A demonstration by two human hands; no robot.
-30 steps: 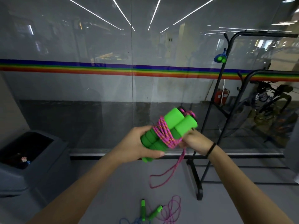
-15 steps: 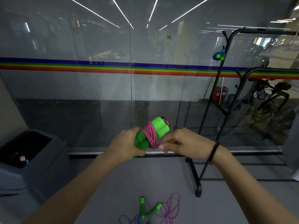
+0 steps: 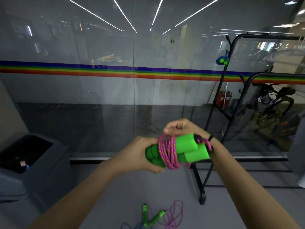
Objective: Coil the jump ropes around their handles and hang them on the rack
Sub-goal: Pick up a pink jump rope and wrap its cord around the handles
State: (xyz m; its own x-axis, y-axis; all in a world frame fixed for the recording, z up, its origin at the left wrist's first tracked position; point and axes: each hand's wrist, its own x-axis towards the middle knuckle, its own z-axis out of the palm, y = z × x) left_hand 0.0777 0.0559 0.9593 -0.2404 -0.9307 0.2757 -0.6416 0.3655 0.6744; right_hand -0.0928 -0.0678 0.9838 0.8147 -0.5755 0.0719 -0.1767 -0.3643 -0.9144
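Green handles (image 3: 186, 150) at six o'clock, low centre, bound by pink rope (image 3: 168, 152); dangling tail of a second ago now gone, taken up into the coil; coiling judged almost finished, hanging next. Left hand (image 3: 140, 154) clenched round handle bases; right hand (image 3: 181, 129), raised above since half a second ago, pinching the rope end. Rack (image 3: 231, 76) at two o'clock, one coiled rope (image 3: 222, 61) hung; two more ropes (image 3: 156, 217) on floor at six.
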